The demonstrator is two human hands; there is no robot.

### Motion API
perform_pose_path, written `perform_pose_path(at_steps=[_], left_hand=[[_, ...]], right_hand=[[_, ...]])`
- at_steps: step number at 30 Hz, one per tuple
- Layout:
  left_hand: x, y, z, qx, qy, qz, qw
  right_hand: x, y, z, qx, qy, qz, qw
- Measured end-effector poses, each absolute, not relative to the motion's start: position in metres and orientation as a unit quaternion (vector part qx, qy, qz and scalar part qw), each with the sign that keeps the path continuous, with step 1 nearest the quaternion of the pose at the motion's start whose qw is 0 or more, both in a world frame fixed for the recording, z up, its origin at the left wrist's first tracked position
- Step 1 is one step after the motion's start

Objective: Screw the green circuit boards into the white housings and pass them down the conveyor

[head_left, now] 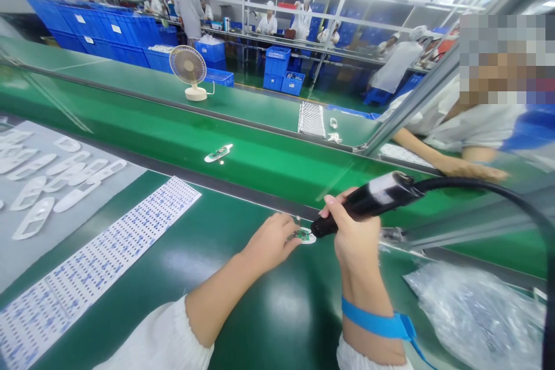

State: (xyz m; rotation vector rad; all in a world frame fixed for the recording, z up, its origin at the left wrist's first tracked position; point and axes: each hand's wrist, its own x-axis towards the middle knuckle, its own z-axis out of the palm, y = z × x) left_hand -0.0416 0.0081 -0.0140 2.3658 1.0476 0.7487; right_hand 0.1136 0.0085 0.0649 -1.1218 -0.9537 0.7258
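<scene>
My right hand (356,237) grips the corded electric screwdriver (368,201), tip at the white housing (309,239) my left hand (272,243) pinches on the bench (277,318), apparently for screw-driving, which calls for steady tip alignment.

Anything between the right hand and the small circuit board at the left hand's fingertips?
Only the black tool the right hand grips, its front end at the circuit board. Nothing else visible stands between.
</scene>
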Motion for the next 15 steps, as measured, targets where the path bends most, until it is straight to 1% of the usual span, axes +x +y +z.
perform_pose_path(at_steps=[4,8,11,15], left_hand=[[-0.042,0.008,-0.013,0.854,0.379,0.273,0.227],[-0.042,0.004,-0.015,0.849,0.386,0.278,0.23],[-0.041,0.011,-0.017,0.843,0.39,0.291,0.229],[-0.031,0.056,-0.009,0.849,0.382,0.291,0.221]], right_hand=[[0.12,0.007,0.078,-0.459,-0.373,0.322,0.739],[0.149,0.0,0.093,-0.443,-0.301,0.202,0.82],[0.174,-0.002,0.09,-0.476,-0.25,0.134,0.832],[0.191,0.0,0.075,-0.506,-0.219,0.134,0.823]])
